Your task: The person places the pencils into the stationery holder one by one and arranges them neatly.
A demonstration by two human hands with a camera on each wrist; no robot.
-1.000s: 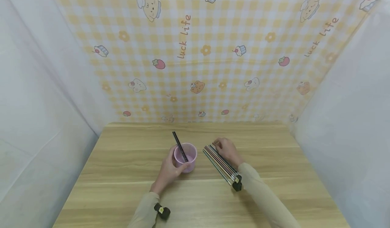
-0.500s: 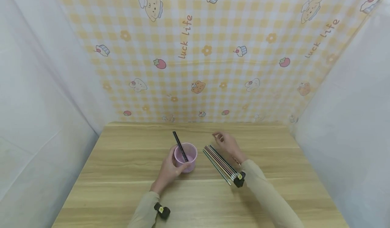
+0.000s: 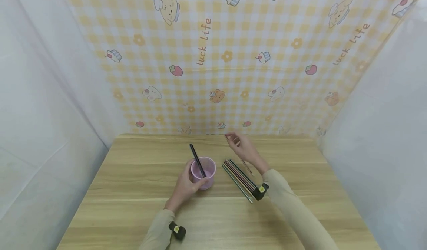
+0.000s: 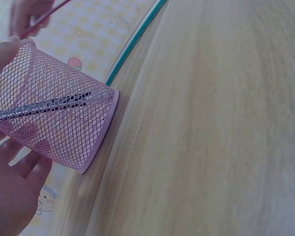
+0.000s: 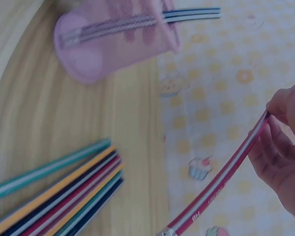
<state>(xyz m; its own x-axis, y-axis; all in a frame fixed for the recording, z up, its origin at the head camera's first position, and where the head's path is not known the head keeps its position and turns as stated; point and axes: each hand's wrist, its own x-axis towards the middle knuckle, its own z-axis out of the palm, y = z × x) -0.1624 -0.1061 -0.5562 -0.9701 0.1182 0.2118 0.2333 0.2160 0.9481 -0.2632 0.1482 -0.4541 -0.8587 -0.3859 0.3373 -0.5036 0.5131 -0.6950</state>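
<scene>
My left hand (image 3: 184,186) holds a pink mesh pencil cup (image 3: 209,182) upright on the table, fingers round its side and thumb at the front. Two dark pencils (image 3: 195,155) lean in the cup, their upper ends above its rim. Farther back and to the right, my right hand (image 3: 246,149) pinches a red pencil (image 5: 219,179) near one end, raised off the table. The red pencil slants down below that hand. Beneath the right forearm lies a row of pencils (image 5: 73,191) in several colours, with a green pencil (image 5: 49,169) slightly apart at its left side.
A wooden table (image 3: 133,190) carries everything. Behind it hangs a yellow checked cloth (image 3: 180,49) with cartoon prints. White sheets (image 3: 40,105) flank both sides. Each wrist wears a small black camera (image 3: 178,230).
My right hand has lifted the red pencil from beside the row and moved it up and toward the back of the table. The left hand and cup have stayed put.
</scene>
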